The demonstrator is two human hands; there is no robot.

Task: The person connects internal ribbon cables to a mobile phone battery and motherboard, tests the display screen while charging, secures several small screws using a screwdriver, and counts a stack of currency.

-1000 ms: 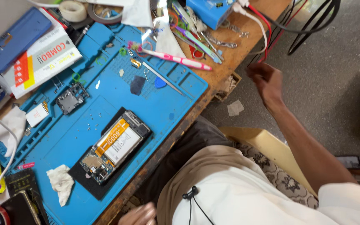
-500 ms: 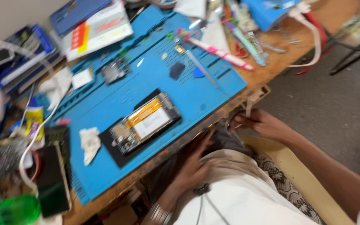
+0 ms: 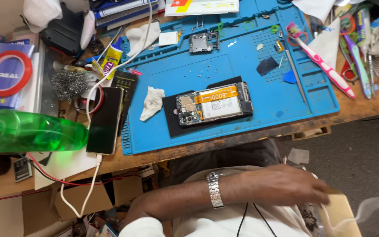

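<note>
Blue mat (image 3: pixel 242 66) covers my desk (image 3: pixel 365 107); one opened phone (image 3: pixel 213 104) lies on its near edge. Below the mat, my left hand (image 3: pixel 286 186), steel watch (image 3: pixel 214 189) on the wrist, hangs over my lap, grip loosely apart, holding nothing I can make out. My right hand is out of view.

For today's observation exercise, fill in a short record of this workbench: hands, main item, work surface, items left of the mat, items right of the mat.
Left hand: over the lap, below the bench edge, wristwatch on the wrist
Right hand: not visible
Main item: opened phone, back off, lying flat
Work surface: blue mat
On the mat: white cloth
Left of mat: dark phone, green bottle
Right of mat: pink toothbrush
</note>
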